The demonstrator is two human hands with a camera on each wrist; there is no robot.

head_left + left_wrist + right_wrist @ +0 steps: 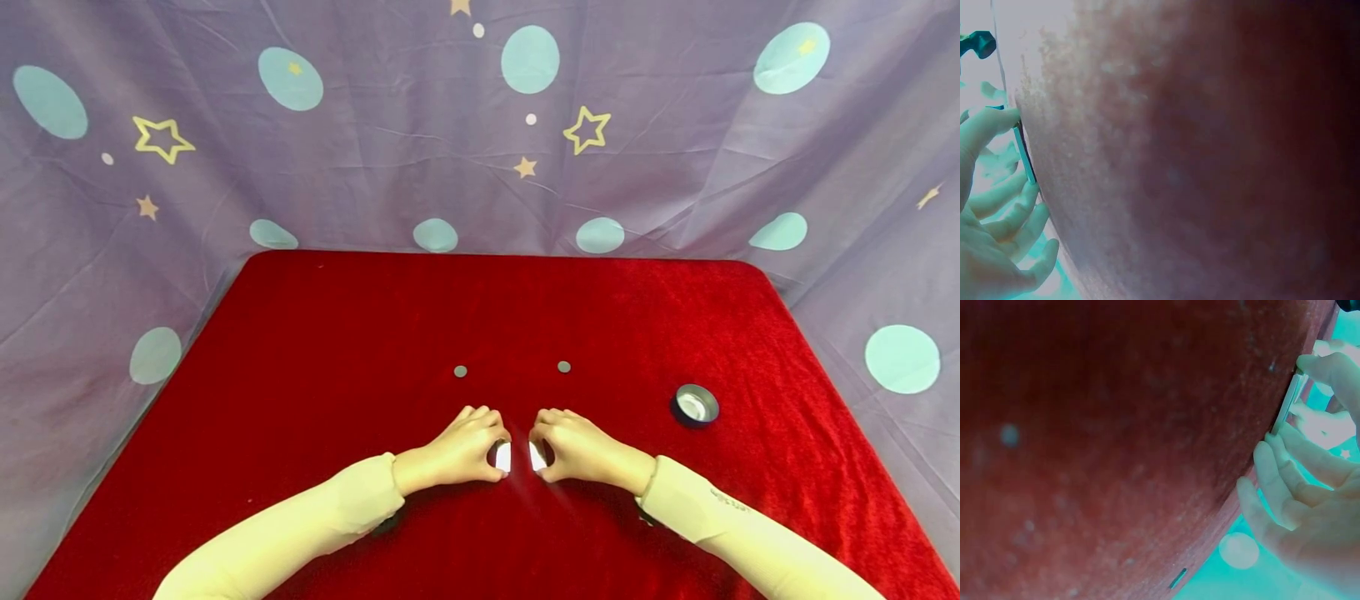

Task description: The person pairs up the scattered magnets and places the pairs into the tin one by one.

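Pinching white pieces [504, 457] between fingers [493, 432]: left hand [467, 447], right hand [576, 447]; shapes partly hidden.

A bare left hand [467, 446] and right hand [576, 447] extend from 2 long, pale cream-yellow sleeves [262, 531] with light creases. Just behind the right cuff [673, 497], elbow side, runs 1 short line of dark lettering [729, 501], too small to read.
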